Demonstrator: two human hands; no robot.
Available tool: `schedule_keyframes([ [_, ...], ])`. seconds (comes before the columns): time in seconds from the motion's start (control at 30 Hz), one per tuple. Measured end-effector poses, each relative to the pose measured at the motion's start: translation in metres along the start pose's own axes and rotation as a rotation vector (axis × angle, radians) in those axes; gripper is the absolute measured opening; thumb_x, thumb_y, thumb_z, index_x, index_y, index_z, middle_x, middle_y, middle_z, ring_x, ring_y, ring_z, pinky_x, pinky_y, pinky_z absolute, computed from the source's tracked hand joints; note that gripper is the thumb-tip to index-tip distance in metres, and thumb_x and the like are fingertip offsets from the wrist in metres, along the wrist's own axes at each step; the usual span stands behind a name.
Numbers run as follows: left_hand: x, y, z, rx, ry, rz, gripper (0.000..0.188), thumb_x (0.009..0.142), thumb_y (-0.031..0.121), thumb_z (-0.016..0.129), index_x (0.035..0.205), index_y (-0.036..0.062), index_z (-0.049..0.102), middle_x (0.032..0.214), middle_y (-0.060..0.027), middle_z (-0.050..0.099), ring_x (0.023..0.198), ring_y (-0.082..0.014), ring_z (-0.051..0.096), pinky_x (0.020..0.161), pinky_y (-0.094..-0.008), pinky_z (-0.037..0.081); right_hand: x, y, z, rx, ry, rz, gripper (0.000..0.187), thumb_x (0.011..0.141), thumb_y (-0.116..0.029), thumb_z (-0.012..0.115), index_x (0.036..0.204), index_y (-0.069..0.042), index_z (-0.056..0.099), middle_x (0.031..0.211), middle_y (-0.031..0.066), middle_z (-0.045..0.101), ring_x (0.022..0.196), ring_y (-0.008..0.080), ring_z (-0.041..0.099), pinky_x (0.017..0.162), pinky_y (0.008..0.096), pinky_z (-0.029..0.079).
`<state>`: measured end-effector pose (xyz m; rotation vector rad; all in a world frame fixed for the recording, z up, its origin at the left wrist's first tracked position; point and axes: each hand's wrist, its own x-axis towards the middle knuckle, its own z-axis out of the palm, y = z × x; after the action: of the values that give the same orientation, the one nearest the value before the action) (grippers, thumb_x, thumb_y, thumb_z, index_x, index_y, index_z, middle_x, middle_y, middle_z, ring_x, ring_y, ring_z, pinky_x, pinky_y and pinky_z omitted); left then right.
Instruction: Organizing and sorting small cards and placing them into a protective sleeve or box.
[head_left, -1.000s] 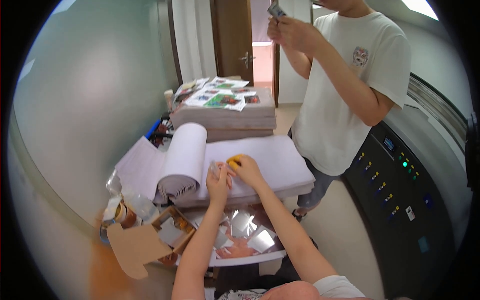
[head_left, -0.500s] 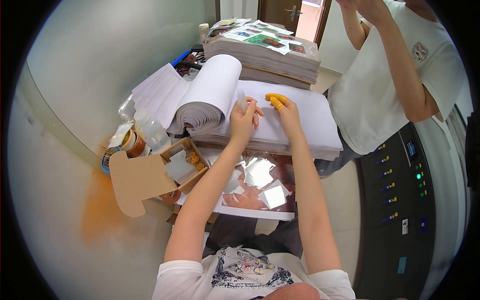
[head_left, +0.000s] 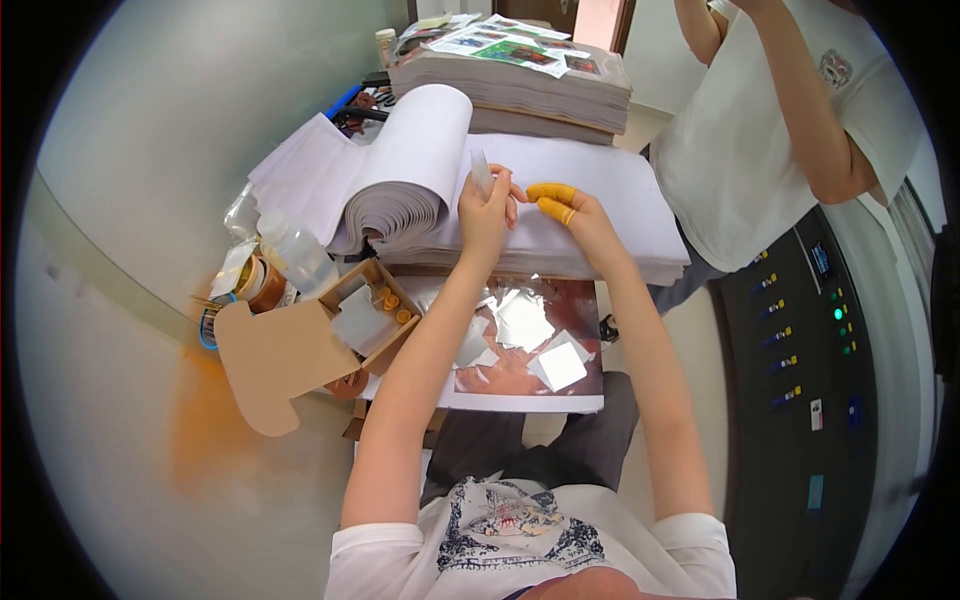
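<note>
Over the white paper stack [head_left: 610,205], my left hand [head_left: 484,222] is closed around a thin translucent sheet [head_left: 480,170] that stands up between thumb and palm. My right hand [head_left: 592,226] wears yellow finger cots [head_left: 552,192] on thumb and forefinger. These two fingers are drawn nearly together, right beside my left fingertips; anything between them is too small to make out. Below my hands, shiny silver pieces [head_left: 524,320] and a white-looking square [head_left: 562,367] lie on a reddish-brown printed sheet [head_left: 490,381].
A large paper roll [head_left: 420,160] lies left of my hands. An open cardboard box [head_left: 395,345] holds orange finger cots and pale sheets, near a clear bottle [head_left: 300,255]. Behind rises a tall stack [head_left: 510,85] with printed cards. Another person [head_left: 740,170] stands at right, beside a black control panel [head_left: 790,440].
The view has shifted slightly, so the table sits higher. My right hand has turned a little, and its yellow fingertips have come closer to my left fingers. The translucent sheet stays in my left hand.
</note>
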<state>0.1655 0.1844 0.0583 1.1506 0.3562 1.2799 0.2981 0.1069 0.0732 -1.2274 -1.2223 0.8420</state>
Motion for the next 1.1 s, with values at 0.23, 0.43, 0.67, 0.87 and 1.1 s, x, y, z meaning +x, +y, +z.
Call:
schedule_keyframes([
  [0.23,-0.003,0.007,-0.005,-0.025,0.003,0.01,0.011,0.092,0.014,0.05,0.096,0.003,0.048,0.065,-0.0094,0.058,0.042,-0.0041,0.041,0.037,-0.0186,0.032,-0.1,-0.039,0.011,-0.755,-0.374,-0.238,0.045,0.074,-0.011,0.071,0.116,-0.009,0.056,0.11,0.0039,0.057,0.106,0.0201,0.049,0.093,0.0314,0.038],
  [0.43,-0.003,0.009,-0.001,-0.022,-0.023,-0.014,0.011,0.092,0.013,0.05,0.095,0.003,0.049,0.066,-0.0095,0.059,0.042,-0.004,0.042,0.037,-0.0189,0.033,-0.132,-0.043,0.0,-0.939,-0.662,0.1,0.051,0.062,-0.005,0.075,0.109,-0.009,0.057,0.111,0.0047,0.056,0.106,0.0249,0.047,0.092,0.0339,0.039],
  [0.67,-0.006,0.013,-0.001,0.01,-0.024,-0.024,0.01,0.092,0.013,0.05,0.094,0.0033,0.05,0.066,-0.009,0.059,0.042,-0.0038,0.042,0.038,-0.0188,0.033,-0.135,-0.042,0.012,-1.144,-0.648,-0.047,0.034,0.062,-0.003,0.07,0.094,-0.003,0.059,0.102,0.0063,0.054,0.097,0.026,0.051,0.081,0.0342,0.044],
  [0.87,-0.006,0.01,0.0,-0.01,-0.035,-0.042,0.01,0.092,0.013,0.05,0.094,0.0033,0.05,0.066,-0.009,0.059,0.042,-0.0038,0.042,0.038,-0.0187,0.033,-0.139,-0.034,0.015,-1.313,-0.567,-0.211,0.029,0.067,-0.006,0.065,0.094,-0.001,0.057,0.094,0.0107,0.054,0.091,0.0258,0.054,0.076,0.0344,0.046],
  [1.1,-0.004,0.008,-0.001,0.0,-0.034,-0.014,0.011,0.092,0.014,0.05,0.094,0.0032,0.051,0.066,-0.0092,0.06,0.042,-0.0041,0.043,0.038,-0.019,0.033,-0.139,-0.041,0.023,-1.289,-0.55,-0.206,0.026,0.07,-0.006,0.062,0.095,-0.001,0.056,0.088,0.0105,0.054,0.088,0.026,0.056,0.072,0.0342,0.047],
])
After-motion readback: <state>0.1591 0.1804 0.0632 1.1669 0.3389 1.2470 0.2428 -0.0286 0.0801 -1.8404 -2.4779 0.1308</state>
